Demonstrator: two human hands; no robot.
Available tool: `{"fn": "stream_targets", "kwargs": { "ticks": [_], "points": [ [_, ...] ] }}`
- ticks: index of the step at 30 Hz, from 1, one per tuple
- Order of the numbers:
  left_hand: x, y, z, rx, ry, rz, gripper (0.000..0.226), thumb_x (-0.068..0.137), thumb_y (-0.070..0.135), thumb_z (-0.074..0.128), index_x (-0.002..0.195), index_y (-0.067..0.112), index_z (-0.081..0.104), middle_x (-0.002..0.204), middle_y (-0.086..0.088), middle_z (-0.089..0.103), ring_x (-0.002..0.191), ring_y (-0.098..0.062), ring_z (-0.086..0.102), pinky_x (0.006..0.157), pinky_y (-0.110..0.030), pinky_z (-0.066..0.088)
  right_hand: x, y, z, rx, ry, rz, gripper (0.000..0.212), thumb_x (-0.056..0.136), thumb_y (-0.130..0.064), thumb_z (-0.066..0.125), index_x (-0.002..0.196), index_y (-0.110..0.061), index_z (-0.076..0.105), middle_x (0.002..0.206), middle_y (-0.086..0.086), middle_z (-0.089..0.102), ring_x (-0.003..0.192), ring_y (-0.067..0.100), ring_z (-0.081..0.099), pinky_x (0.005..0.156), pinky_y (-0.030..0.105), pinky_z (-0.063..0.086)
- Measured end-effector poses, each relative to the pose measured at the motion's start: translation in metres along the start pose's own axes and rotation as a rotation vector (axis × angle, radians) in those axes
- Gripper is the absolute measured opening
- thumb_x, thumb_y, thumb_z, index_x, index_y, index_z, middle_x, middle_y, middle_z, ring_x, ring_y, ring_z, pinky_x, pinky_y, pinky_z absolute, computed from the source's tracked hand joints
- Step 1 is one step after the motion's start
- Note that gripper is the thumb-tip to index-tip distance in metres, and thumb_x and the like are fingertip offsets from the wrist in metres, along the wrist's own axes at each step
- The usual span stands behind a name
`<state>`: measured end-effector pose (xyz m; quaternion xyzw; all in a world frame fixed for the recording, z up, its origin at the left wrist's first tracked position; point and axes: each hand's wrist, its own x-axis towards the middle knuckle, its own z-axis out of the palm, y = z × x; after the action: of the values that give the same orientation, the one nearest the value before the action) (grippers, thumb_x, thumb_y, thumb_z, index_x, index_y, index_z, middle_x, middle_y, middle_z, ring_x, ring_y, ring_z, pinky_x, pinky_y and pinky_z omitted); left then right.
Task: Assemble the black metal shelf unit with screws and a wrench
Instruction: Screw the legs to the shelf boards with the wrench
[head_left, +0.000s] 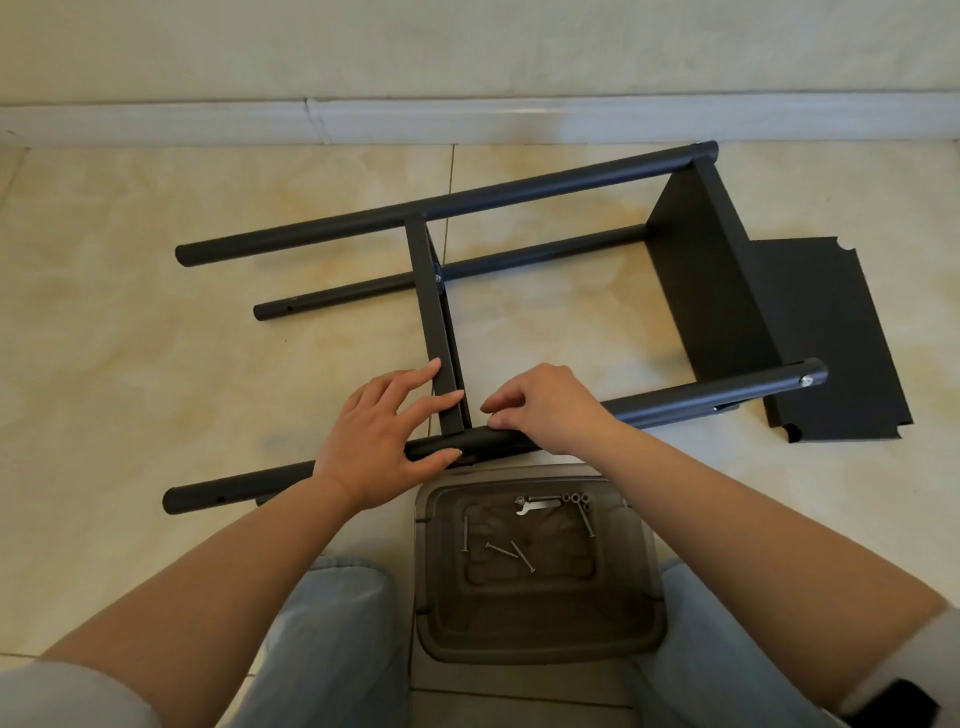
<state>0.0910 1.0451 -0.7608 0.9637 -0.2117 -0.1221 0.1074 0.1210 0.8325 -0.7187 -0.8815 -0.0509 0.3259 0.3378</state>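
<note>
The black shelf frame (519, 291) lies on its side on the tiled floor (156, 332) before my knees. My left hand (384, 441) rests spread across the near tube (691, 402) and middle shelf panel (441, 343); my right hand (540, 405) pinches at their joint. Screws (511, 552) and wrench (535, 505) lie in the grey bin (649, 613)

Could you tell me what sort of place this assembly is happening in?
Probably a room in a home: the person kneels on a glossy tiled floor beside a white baseboard, with the shelf frame laid flat on the tiles.
</note>
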Motion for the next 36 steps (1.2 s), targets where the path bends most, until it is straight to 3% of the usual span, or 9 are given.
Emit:
{"fn": "stream_targets", "kwargs": {
  "ticks": [6, 12, 17, 22, 25, 29, 33, 36],
  "points": [
    [-0.007, -0.016, -0.001, 0.010, 0.040, 0.053, 0.057, 0.082, 0.067, 0.039, 0.133, 0.042, 0.039, 0.149, 0.004, 0.035, 0.128, -0.024, 0.038, 0.099, -0.048, 0.040, 0.008, -0.006, 0.009, 0.024, -0.080, 0.009, 0.023, 0.087, -0.026, 0.066, 0.107, -0.019, 0.073, 0.108, 0.000, 0.069, 0.094, 0.009, 0.056, 0.081, 0.021, 0.040],
    [-0.020, -0.031, -0.002, 0.013, 0.027, 0.097, 0.059, 0.085, 0.074, 0.025, 0.134, 0.042, 0.037, 0.148, 0.005, 0.036, 0.125, -0.023, 0.040, 0.097, -0.044, 0.041, 0.005, -0.009, 0.019, 0.060, -0.170, -0.018, 0.025, 0.092, -0.020, 0.059, 0.115, -0.019, 0.069, 0.118, 0.000, 0.066, 0.108, 0.013, 0.056, 0.088, 0.019, 0.038],
    [-0.031, -0.044, -0.002, 0.011, 0.036, 0.134, 0.060, 0.085, 0.073, 0.029, 0.134, 0.040, 0.039, 0.147, 0.006, 0.035, 0.123, -0.020, 0.040, 0.094, -0.040, 0.042, 0.007, -0.012, 0.033, 0.150, -0.199, -0.025, 0.022, 0.089, -0.023, 0.064, 0.108, -0.018, 0.072, 0.109, -0.001, 0.068, 0.091, 0.008, 0.054, 0.083, 0.020, 0.040],
    [-0.034, -0.045, -0.001, 0.030, 0.057, 0.145, 0.058, 0.082, 0.068, 0.041, 0.132, 0.038, 0.040, 0.145, 0.005, 0.038, 0.119, -0.020, 0.042, 0.090, -0.041, 0.044, 0.019, -0.016, 0.042, 0.320, -0.224, 0.117, 0.018, 0.088, -0.027, 0.065, 0.102, -0.019, 0.072, 0.099, -0.001, 0.066, 0.096, 0.014, 0.057, 0.084, 0.026, 0.040],
    [-0.034, -0.045, -0.001, 0.034, 0.068, 0.149, 0.060, 0.077, 0.063, 0.048, 0.131, 0.037, 0.040, 0.145, 0.004, 0.038, 0.117, -0.021, 0.044, 0.089, -0.041, 0.046, 0.027, -0.025, 0.043, 0.412, -0.301, 0.229, 0.026, 0.092, -0.027, 0.060, 0.113, -0.014, 0.066, 0.113, 0.003, 0.065, 0.108, 0.019, 0.058, 0.093, 0.032, 0.037],
    [-0.034, -0.046, 0.000, 0.030, 0.074, 0.153, 0.060, 0.076, 0.062, 0.049, 0.131, 0.038, 0.041, 0.145, 0.005, 0.038, 0.117, -0.021, 0.044, 0.088, -0.040, 0.047, 0.039, -0.032, 0.049, 0.339, -0.436, 0.300, 0.038, 0.093, -0.029, 0.058, 0.125, -0.010, 0.059, 0.123, 0.008, 0.060, 0.115, 0.024, 0.054, 0.104, 0.040, 0.038],
    [-0.034, -0.047, 0.001, 0.032, 0.071, 0.150, 0.061, 0.076, 0.062, 0.050, 0.131, 0.038, 0.040, 0.145, 0.005, 0.037, 0.117, -0.022, 0.045, 0.088, -0.040, 0.047, 0.045, -0.031, 0.054, 0.390, -0.474, 0.346, 0.034, 0.092, -0.026, 0.059, 0.119, -0.007, 0.060, 0.121, 0.009, 0.060, 0.116, 0.026, 0.052, 0.103, 0.039, 0.038],
    [-0.034, -0.047, 0.001, 0.033, 0.072, 0.146, 0.061, 0.076, 0.063, 0.049, 0.131, 0.038, 0.040, 0.145, 0.005, 0.037, 0.117, -0.022, 0.045, 0.088, -0.040, 0.047, 0.046, -0.031, 0.054, 0.390, -0.502, 0.343, 0.021, 0.093, -0.024, 0.057, 0.107, -0.010, 0.061, 0.106, 0.006, 0.061, 0.106, 0.023, 0.055, 0.096, 0.036, 0.040]
  ]
}}
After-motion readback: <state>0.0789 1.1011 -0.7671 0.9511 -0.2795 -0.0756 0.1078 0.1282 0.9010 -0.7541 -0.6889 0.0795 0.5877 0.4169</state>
